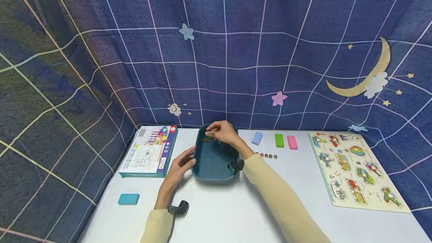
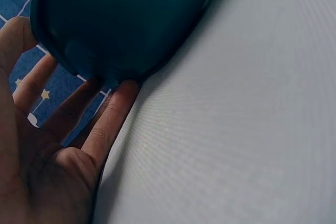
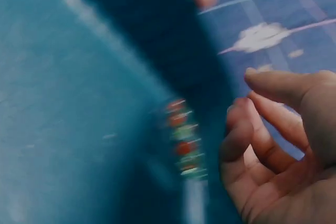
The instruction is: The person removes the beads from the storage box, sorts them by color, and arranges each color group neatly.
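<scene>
A dark teal plastic tray (image 1: 216, 178) stands on the white table. My left hand (image 1: 180, 166) rests against its left side; in the left wrist view the fairly straight fingers (image 2: 107, 129) touch the tray's outer wall (image 2: 68, 61). My right hand (image 1: 223, 132) is over the tray's far end, its fingers bent and their tips close together. Just below those fingertips is a cluster of small red and green beads (image 1: 207, 139), seen as a blurred row of beads (image 3: 184, 137) in the right wrist view. Whether the fingertips pinch a bead, I cannot tell.
Left of the tray lie a boxed set (image 1: 148, 153) with a printed sheet on top and a teal block (image 1: 128, 199). Small round pieces (image 1: 270, 156) form a row on the right, below blue (image 1: 257, 138), green (image 1: 279, 140) and pink (image 1: 292, 142) blocks. A picture puzzle board (image 1: 354, 171) lies far right.
</scene>
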A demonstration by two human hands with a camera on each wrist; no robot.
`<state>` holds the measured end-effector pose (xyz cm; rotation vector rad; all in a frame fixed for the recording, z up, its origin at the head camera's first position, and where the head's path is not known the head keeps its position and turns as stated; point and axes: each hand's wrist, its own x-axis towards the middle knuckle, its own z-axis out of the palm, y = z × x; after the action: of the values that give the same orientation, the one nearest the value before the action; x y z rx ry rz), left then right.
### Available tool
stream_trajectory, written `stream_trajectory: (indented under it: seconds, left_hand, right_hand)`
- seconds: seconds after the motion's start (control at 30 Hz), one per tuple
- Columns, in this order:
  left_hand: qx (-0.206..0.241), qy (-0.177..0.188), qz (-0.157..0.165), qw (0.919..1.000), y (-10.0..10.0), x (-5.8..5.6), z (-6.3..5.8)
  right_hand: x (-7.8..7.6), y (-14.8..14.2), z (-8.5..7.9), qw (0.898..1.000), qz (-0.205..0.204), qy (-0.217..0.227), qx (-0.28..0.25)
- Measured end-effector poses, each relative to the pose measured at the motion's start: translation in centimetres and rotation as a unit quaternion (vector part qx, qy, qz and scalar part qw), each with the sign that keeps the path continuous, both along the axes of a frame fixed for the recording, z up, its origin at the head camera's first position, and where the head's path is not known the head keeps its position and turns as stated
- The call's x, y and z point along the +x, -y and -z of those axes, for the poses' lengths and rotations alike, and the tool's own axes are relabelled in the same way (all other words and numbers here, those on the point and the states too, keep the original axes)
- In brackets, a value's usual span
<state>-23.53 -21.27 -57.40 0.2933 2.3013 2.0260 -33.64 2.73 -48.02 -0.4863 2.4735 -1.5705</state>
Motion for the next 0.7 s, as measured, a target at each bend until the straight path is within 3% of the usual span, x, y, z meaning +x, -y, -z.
stream_trajectory:
  seconds: [0.17, 0.33, 0.53, 0.7]
  left_hand:
    - [-0.002, 0.001, 0.000, 1.0000, 0.0, 0.1, -0.1]
    - [-0.008, 0.006, 0.001, 1.0000, -0.1, 0.0, -0.1]
    - [-0.012, 0.002, -0.001, 0.9999, -0.1, 0.0, -0.1]
    - [-0.014, -0.001, 0.001, 0.9999, 0.0, -0.1, -0.1]
  right_hand:
    - [-1.2, 1.6, 2.9, 0.996, 0.025, -0.001, 0.083]
    - [-1.6, 2.0, 4.3, 0.991, 0.031, 0.001, 0.130]
    - [-1.6, 2.0, 4.4, 0.984, 0.017, -0.048, 0.172]
    - [-1.3, 1.4, 2.9, 0.991, -0.001, -0.042, 0.130]
